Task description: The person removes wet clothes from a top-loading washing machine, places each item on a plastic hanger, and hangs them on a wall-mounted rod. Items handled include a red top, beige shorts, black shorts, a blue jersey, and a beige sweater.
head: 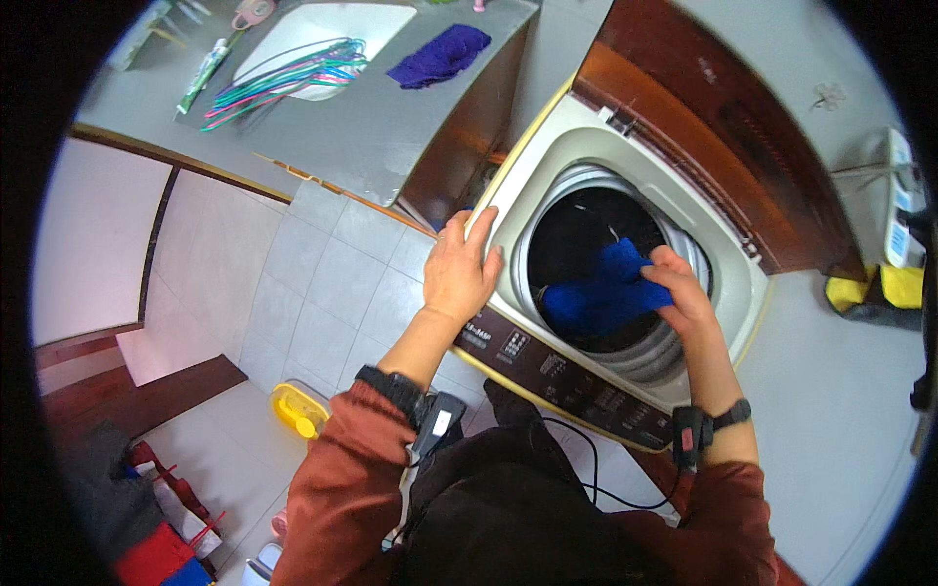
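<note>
A top-loading washing machine stands before me with its brown lid raised. My right hand is over the drum opening, its fingers and thumb pinching a blue cloth. The cloth hangs in the drum, whose inside looks dark; whether dark laundry lies there I cannot tell. On the machine's left rim rests my left hand, fingers spread, holding nothing. The control panel is on the side nearest my body.
A grey counter at upper left bears a purple cloth, several coloured wire hangers over a white basin, and a green-white tube. A yellow container stands on the tiled floor. Bags are at lower left.
</note>
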`<control>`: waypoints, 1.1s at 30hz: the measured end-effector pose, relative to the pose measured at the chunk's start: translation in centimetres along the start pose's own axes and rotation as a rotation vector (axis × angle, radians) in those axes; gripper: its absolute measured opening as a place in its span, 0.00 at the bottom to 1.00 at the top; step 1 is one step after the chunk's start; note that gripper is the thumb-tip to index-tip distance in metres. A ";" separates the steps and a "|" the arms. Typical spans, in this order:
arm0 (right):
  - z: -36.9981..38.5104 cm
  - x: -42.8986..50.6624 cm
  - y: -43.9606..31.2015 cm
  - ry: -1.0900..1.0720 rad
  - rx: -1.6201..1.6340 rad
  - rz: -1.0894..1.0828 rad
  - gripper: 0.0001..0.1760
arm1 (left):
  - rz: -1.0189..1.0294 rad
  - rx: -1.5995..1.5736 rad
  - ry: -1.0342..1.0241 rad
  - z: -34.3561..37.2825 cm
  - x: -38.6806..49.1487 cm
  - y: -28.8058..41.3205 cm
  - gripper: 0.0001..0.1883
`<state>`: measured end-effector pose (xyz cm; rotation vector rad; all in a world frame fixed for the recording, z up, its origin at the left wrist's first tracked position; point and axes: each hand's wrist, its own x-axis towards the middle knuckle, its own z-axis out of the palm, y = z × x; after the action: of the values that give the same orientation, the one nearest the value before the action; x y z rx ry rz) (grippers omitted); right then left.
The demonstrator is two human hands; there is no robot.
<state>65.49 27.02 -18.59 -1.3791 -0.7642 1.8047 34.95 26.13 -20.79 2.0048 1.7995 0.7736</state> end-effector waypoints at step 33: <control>31.1 -29.7 -22.3 -0.131 -0.549 -1.599 0.19 | -0.068 -0.795 -0.129 -26.7 -11.3 11.6 0.14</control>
<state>44.41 13.98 23.06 -0.4482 -1.7851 0.3858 27.73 10.51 5.23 1.4150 1.1958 1.0874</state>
